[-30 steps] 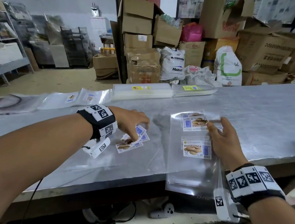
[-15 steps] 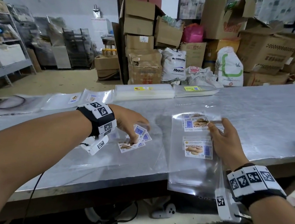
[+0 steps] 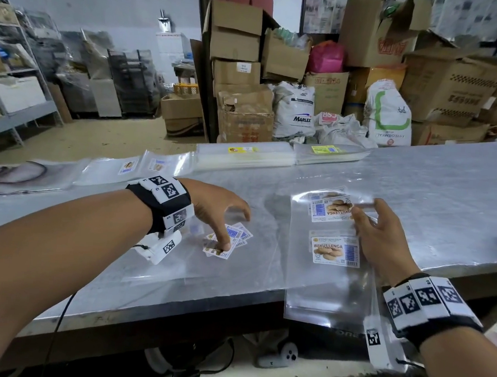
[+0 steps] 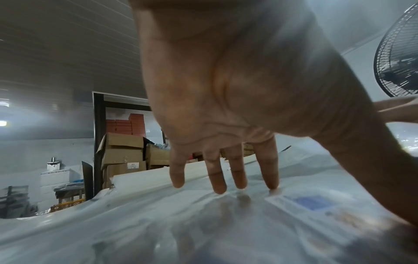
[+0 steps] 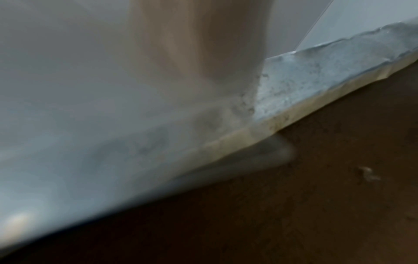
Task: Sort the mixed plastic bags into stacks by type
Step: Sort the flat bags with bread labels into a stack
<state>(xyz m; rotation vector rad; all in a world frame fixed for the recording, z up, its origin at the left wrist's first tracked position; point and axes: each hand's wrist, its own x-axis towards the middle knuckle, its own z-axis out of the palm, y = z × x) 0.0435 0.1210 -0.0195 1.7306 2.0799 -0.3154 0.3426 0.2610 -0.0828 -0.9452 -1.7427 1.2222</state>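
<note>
Two clear bags with "Biskut Lenga" labels overlap near the table's front edge. My right hand [image 3: 366, 211] pinches the right edge of the upper bag [image 3: 327, 208], its thumb on the label. The lower bag [image 3: 333, 251] lies flat and hangs over the edge. Further left, my left hand [image 3: 233, 230] presses straight fingers and thumb onto a loose pile of clear labelled bags [image 3: 237, 238]. In the left wrist view the left hand's fingers [image 4: 217, 180] touch the plastic [image 4: 181, 223]. The right wrist view is blurred by plastic close to the lens.
The metal table [image 3: 433, 203] has two flat stacks of clear bags at its far side [image 3: 243, 158] [image 3: 330, 153]. More labelled bags [image 3: 130, 167] and a large printed bag [image 3: 19, 174] lie at far left. Cardboard boxes and sacks stand behind the table.
My left thumb has slid a little nearer on the pile's labels. The right hand keeps its hold on the upper bag and has hardly moved.
</note>
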